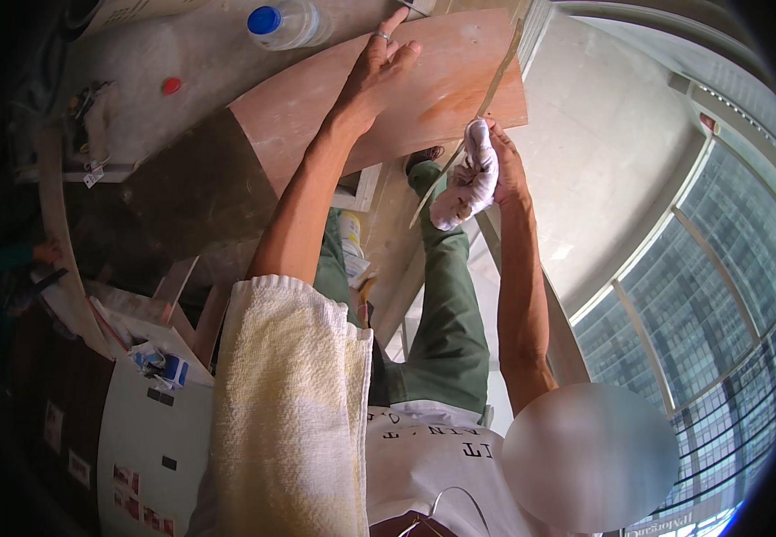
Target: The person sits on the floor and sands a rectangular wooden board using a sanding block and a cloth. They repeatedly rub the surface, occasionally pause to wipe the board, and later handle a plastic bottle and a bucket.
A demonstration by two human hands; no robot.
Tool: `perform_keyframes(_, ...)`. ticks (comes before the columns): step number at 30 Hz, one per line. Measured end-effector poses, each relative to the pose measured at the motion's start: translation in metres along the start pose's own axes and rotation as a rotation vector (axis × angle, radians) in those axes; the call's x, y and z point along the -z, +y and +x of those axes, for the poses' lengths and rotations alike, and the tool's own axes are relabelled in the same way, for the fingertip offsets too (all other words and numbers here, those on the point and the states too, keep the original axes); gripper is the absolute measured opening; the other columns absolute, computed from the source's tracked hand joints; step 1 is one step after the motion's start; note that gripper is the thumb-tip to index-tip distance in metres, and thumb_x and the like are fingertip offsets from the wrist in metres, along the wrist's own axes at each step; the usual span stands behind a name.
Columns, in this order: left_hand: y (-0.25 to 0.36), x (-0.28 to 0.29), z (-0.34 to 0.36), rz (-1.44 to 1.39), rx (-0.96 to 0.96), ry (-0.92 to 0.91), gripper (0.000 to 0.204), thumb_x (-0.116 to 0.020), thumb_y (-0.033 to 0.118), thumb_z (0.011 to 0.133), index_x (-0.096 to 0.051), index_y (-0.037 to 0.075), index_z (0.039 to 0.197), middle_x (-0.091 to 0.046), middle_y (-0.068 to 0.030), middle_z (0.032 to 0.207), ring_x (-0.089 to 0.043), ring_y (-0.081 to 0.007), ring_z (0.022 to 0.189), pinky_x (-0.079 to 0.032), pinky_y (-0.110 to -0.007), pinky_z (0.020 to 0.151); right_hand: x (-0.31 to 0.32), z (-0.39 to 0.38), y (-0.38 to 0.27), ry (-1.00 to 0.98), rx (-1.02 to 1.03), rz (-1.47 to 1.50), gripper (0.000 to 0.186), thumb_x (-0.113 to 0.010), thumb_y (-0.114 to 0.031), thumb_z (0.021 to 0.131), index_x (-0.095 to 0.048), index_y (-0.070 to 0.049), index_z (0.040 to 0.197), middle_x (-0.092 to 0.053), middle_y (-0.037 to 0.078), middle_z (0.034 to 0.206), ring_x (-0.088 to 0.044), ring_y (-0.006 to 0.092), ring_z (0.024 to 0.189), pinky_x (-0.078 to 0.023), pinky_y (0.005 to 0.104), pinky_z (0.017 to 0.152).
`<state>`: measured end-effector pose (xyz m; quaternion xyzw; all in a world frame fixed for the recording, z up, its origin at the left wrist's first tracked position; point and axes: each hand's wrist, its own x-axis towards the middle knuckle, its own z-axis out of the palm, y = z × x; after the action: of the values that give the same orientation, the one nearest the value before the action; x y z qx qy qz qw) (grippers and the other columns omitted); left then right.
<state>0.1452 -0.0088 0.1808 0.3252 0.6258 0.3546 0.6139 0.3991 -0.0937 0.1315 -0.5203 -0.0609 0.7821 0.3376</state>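
My left hand (379, 72) reaches to the far edge of a curved reddish plywood panel (316, 125). Its index finger is stretched out and its thumb stands apart; a ring is on one finger. A thin dark rod (413, 8) shows at that fingertip, and I cannot tell whether they touch. On the right, my right hand (508, 170) is closed around a bunched white cloth (468, 183). Beside the cloth runs a long narrow wooden strip (500, 76), slanting across the panel's right end and down past my knee. The cloth partly hides the strip.
A clear bottle (303, 25) with a blue cap and a red cap (170, 86) are on the grey surface at upper left. Wooden framing (173, 291) stands lower left. Another person's hand (46, 252) shows at far left. Large windows (701, 259) line the right.
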Motion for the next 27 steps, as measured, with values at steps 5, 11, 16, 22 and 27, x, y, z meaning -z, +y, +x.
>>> perform_keyframes(5, -0.026, 0.023, 0.032, -0.071, -0.020, -0.012, 0.056, -0.051, 0.036, 0.109, -0.037, 0.017, 0.160, -0.041, -0.0197, 0.161, -0.036, -0.0326, 0.151, -0.031, -0.048, 0.121, 0.000, -0.001, 0.011, 0.012, 0.021, 0.005, 0.015, -0.061, -0.019, 0.106, -0.068, -0.009, 0.114, -0.071, -0.001, 0.099, -0.067, 0.0090, 0.087, -0.057, 0.0260, 0.076)
perform_keyframes(11, -0.052, 0.024, 0.002, 0.203, -0.064, 0.134, 0.057, -0.063, 0.023, 0.100, -0.046, 0.014, 0.154, -0.041, -0.0212, 0.160, -0.043, -0.0382, 0.146, -0.038, -0.048, 0.118, -0.024, 0.009, 0.033, 0.133, 0.072, 0.027, 0.022, -0.057, -0.026, 0.108, -0.066, -0.009, 0.117, -0.067, 0.000, 0.097, -0.062, 0.0092, 0.081, -0.054, 0.0250, 0.073)
perform_keyframes(16, -0.117, 0.027, -0.039, 0.424, -0.029, -0.105, 0.059, -0.065, 0.033, 0.102, -0.046, 0.013, 0.154, -0.045, -0.0206, 0.157, -0.047, -0.0370, 0.143, -0.046, -0.046, 0.112, -0.035, 0.022, 0.043, 0.179, -0.006, 0.164, 0.013, -0.060, -0.017, 0.106, -0.067, -0.008, 0.112, -0.071, 0.003, 0.099, -0.068, 0.0123, 0.085, -0.059, 0.0288, 0.075)
perform_keyframes(22, -0.156, 0.012, -0.056, 0.340, 0.286, -0.334, 0.049, -0.066, 0.038, 0.100, -0.063, 0.005, 0.135, -0.073, -0.0143, 0.115, -0.071, -0.0277, 0.104, -0.055, -0.042, 0.090, -0.027, 0.046, 0.074, 0.219, 0.009, 0.028, 0.034, -0.053, -0.034, 0.109, -0.062, -0.009, 0.131, -0.067, 0.006, 0.107, -0.066, 0.0208, 0.094, -0.060, 0.0394, 0.082)
perform_keyframes(27, -0.125, -0.010, -0.047, 0.655, 0.088, -0.272, 0.034, -0.064, 0.024, 0.096, -0.068, -0.002, 0.117, -0.074, -0.0257, 0.104, -0.072, -0.0375, 0.096, -0.054, -0.043, 0.087, -0.029, 0.049, 0.074, 0.256, -0.048, 0.064, 0.033, -0.056, -0.029, 0.107, -0.065, -0.005, 0.128, -0.069, 0.007, 0.108, -0.067, 0.0207, 0.095, -0.059, 0.0371, 0.081)
